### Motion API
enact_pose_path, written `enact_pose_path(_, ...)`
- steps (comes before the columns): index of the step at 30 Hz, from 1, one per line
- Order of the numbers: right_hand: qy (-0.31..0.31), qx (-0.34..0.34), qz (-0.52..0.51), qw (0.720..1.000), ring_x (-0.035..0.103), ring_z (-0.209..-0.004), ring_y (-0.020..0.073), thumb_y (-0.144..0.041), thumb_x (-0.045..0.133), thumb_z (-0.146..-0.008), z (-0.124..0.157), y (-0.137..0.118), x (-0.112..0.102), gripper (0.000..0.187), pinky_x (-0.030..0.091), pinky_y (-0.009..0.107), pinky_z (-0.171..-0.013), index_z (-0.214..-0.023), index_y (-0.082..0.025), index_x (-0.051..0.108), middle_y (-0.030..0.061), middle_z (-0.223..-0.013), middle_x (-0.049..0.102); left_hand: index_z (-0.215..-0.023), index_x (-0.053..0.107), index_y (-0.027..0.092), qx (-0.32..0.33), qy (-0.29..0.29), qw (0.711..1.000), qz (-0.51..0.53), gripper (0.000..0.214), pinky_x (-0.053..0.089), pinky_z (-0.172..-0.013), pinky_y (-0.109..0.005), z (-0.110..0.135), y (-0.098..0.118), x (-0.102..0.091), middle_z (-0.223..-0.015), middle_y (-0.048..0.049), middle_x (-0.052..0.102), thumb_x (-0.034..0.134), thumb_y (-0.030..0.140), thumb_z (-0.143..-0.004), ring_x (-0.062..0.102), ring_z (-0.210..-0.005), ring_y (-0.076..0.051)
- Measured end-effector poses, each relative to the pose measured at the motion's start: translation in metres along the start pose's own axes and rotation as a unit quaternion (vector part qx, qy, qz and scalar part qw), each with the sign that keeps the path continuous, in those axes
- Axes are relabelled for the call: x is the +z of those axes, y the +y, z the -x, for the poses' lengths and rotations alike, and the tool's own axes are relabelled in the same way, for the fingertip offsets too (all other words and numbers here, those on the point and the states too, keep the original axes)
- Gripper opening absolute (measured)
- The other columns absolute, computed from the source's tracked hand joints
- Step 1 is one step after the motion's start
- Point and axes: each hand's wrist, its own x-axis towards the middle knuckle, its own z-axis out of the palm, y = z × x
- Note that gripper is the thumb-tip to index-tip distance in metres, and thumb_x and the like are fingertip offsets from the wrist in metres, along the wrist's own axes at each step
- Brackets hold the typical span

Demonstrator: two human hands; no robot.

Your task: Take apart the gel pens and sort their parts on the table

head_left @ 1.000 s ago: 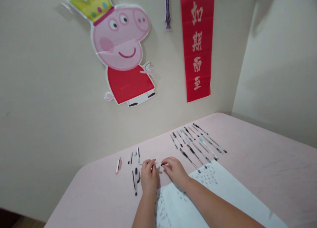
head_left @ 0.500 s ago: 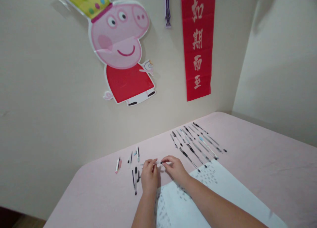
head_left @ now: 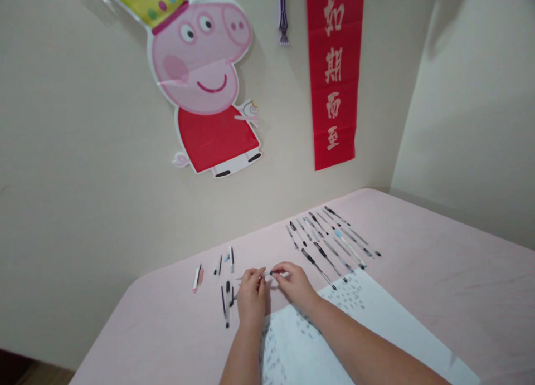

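Note:
Both hands meet over the pink table, pinching one slim pen (head_left: pixel 268 273) between them. My left hand (head_left: pixel 252 296) is closed around its clear barrel, and a thin pale tip pokes out to the left of the fingers. At the dark right end of the pen, my right hand (head_left: pixel 295 281) grips with thumb and fingertips. Much of the pen is hidden by the fingers. Just left of my left hand lie several pen parts (head_left: pixel 228 304), dark refills and a cap among them.
Several pens (head_left: pixel 320 268) lie in slanted rows at the back right. A white sheet with small dark marks (head_left: pixel 371 329) sits under my right forearm. More pen parts (head_left: pixel 197 277) lie at the left on the pink table (head_left: pixel 159 329). The wall rises behind the table.
The view has shifted very slightly. Both hands keep the same hold on the pen, with no clear movement.

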Motion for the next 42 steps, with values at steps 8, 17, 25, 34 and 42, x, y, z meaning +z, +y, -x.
enact_pose_path(8, -0.007, -0.006, 0.013, 1.0, 0.065, -0.083, 0.0196, -0.02, 0.057, -0.077, -0.0001, -0.0046, -0.0021, 0.014, 0.051, 0.035, -0.08, -0.083, -0.018, 0.07, 0.0059, -0.084, 0.071, -0.1, 0.069, 0.021, 0.006, -0.013, 1.0, -0.012, 0.03, 0.048, -0.068, -0.028, -0.0005, 0.0015, -0.0004, -0.089, -0.0036, 0.061, 0.048, 0.014, -0.079, 0.061, -0.075, -0.016)
enact_pose_path(17, -0.003, -0.005, 0.016, 1.0, 0.065, -0.083, 0.0187, -0.016, 0.057, -0.075, 0.0005, -0.0028, -0.0009, 0.015, 0.051, 0.034, -0.08, -0.084, -0.018, 0.068, 0.0056, -0.085, 0.071, -0.101, 0.068, 0.022, 0.004, -0.02, 1.0, -0.021, 0.031, 0.048, -0.07, -0.029, 0.0008, 0.0019, 0.0012, -0.092, -0.0041, 0.061, 0.046, 0.015, -0.081, 0.06, -0.077, -0.016)
enact_pose_path(25, -0.003, -0.005, 0.021, 1.0, 0.065, -0.081, 0.0192, -0.018, 0.057, -0.076, 0.0001, -0.0024, -0.0014, 0.013, 0.051, 0.033, -0.078, -0.081, -0.019, 0.069, 0.0046, -0.082, 0.071, -0.1, 0.068, 0.022, 0.015, -0.017, 0.999, -0.037, 0.029, 0.047, -0.068, -0.028, 0.0003, 0.0028, 0.0001, -0.091, -0.0037, 0.062, 0.047, 0.014, -0.081, 0.06, -0.075, -0.015)
enact_pose_path(34, -0.007, -0.013, 0.019, 1.0, 0.064, -0.079, 0.0186, -0.019, 0.057, -0.077, 0.001, -0.0021, -0.0029, 0.012, 0.05, 0.032, -0.076, -0.081, -0.018, 0.068, 0.0041, -0.08, 0.07, -0.099, 0.069, 0.022, 0.023, -0.016, 0.996, -0.087, 0.029, 0.046, -0.065, -0.025, 0.0017, 0.0046, 0.0, -0.092, -0.0034, 0.062, 0.048, 0.013, -0.082, 0.06, -0.071, -0.014)
enact_pose_path(42, -0.01, 0.0, 0.026, 1.0, 0.064, -0.077, 0.0183, -0.021, 0.057, -0.077, 0.0003, -0.0008, -0.0024, 0.012, 0.05, 0.031, -0.074, -0.079, -0.018, 0.069, 0.004, -0.079, 0.07, -0.101, 0.068, 0.022, 0.023, -0.029, 0.995, -0.097, 0.028, 0.046, -0.065, -0.025, 0.0006, 0.005, -0.0014, -0.092, -0.003, 0.062, 0.047, 0.014, -0.084, 0.061, -0.072, -0.013)
